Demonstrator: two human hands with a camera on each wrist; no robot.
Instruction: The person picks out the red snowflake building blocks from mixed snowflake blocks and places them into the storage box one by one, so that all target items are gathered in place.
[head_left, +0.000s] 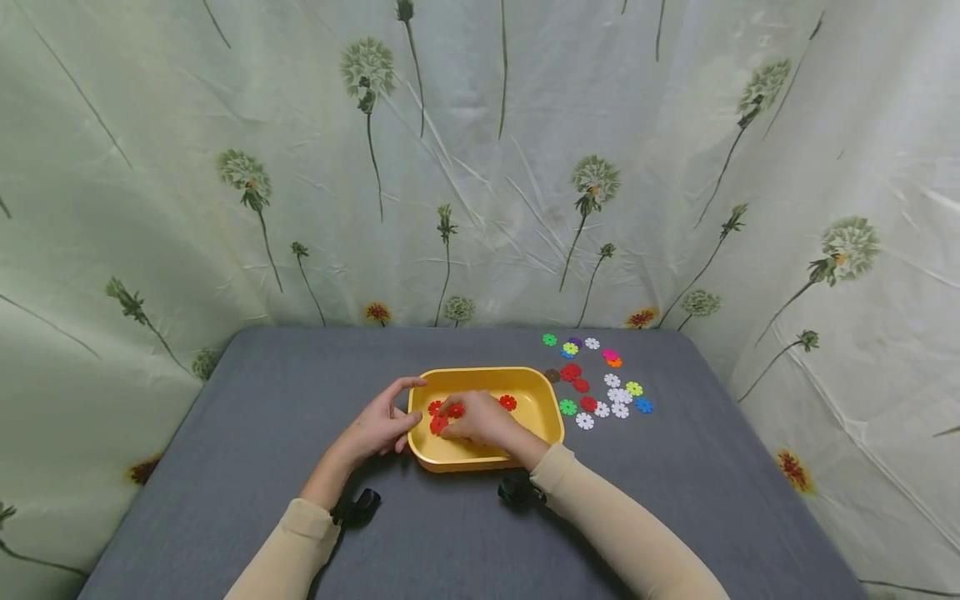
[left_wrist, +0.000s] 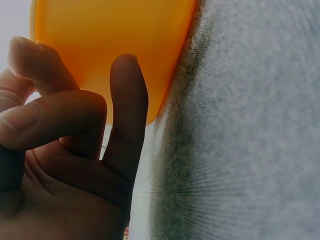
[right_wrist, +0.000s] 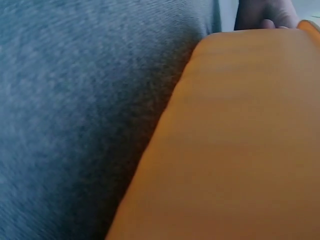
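A yellow plastic tray (head_left: 486, 458) stands on the grey table, with several red flower-shaped discs (head_left: 507, 402) inside. At its left end my left hand (head_left: 377, 422) holds the rim, thumb and index finger at the edge. The left wrist view shows other fingers (left_wrist: 129, 95) bent beside the tray's outer wall (left_wrist: 125, 25), with the little finger straighter. My right hand (head_left: 483, 419) reaches down into the tray, its thumb and index finger pinching a red flower disc (head_left: 438, 426) at the left. In the right wrist view, the tray's side (right_wrist: 240, 130) hides that hand.
Right of the tray, several loose flower discs lie scattered: white (head_left: 585, 421), green (head_left: 567, 407), red (head_left: 571, 372), blue (head_left: 644, 406) and other colours. A curtain (head_left: 480, 192) with a dandelion print hangs behind the table (head_left: 322, 367). Black wrist devices (head_left: 363, 507) are strapped under both sleeves.
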